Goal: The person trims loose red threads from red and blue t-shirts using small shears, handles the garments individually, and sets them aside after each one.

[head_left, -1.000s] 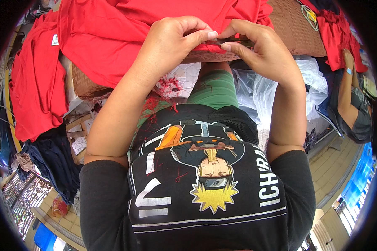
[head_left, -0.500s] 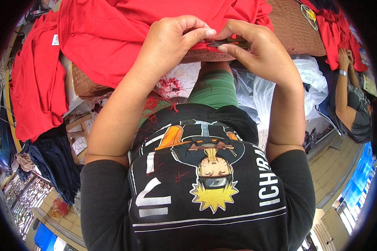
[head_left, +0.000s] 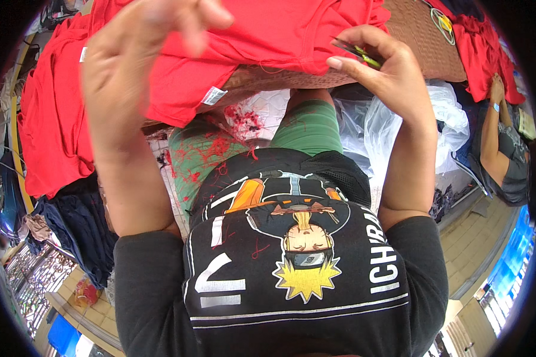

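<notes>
Head view: the left hand [head_left: 143, 53] is raised, fingers spread and holding nothing, above the red garment [head_left: 268, 41] on the table [head_left: 411, 35]. The right hand [head_left: 387, 71] pinches small snips [head_left: 354, 52] at its hem. The blades could nick fabric; piled cloth leaves little room.

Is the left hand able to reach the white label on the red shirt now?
Probably yes: the left hand is raised and open, close above the white label on the red shirt, with nothing between them.
</notes>
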Available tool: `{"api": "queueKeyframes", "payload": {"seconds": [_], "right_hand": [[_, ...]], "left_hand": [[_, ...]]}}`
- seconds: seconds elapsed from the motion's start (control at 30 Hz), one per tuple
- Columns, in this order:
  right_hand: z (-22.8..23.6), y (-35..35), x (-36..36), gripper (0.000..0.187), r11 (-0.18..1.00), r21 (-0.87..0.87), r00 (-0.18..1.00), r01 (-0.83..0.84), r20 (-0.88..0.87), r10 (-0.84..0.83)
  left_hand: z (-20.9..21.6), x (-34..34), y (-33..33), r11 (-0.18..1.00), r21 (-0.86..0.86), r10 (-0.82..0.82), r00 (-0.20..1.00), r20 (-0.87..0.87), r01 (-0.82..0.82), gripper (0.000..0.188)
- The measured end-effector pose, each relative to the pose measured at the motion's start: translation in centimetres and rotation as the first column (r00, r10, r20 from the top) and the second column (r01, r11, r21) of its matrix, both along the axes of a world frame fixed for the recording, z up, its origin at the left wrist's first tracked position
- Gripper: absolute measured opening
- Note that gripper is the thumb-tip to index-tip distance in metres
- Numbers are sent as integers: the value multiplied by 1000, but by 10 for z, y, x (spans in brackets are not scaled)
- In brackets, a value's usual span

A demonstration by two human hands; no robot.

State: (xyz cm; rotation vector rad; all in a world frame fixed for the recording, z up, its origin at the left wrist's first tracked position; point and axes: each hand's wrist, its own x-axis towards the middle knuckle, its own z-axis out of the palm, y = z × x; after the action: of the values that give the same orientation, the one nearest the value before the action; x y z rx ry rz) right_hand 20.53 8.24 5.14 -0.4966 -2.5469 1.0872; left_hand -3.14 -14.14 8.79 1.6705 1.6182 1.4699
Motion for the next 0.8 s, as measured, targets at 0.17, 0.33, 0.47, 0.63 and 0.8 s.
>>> {"api": "queueKeyframes", "payload": {"seconds": [0.17, 0.33, 0.47, 0.63, 0.8], "right_hand": [[-27, -17, -8, 30, 997, -78, 998, 20, 60, -15], [-43, -27, -8, 22, 992, -123, 1000, 19, -20, -21], [-44, -34, -2, 20, 1000, 25, 993, -2, -114, 5], [-51, -42, 2, 24, 972, 235, 980, -2, -192, 48], [-53, -47, 2, 26, 942, 333, 980, -38, -174, 101]], "left_hand": [[-49, 51, 38, 962, -80, 212, 897, -388, -262, 18], [-73, 63, 39, 920, -240, 225, 918, -326, -311, 19], [-77, 65, 32, 916, -323, 242, 970, -32, -239, 16], [-70, 69, 30, 883, -448, 274, 929, 247, -140, 17], [-75, 81, 37, 925, -315, 317, 886, 337, -211, 15]]}}
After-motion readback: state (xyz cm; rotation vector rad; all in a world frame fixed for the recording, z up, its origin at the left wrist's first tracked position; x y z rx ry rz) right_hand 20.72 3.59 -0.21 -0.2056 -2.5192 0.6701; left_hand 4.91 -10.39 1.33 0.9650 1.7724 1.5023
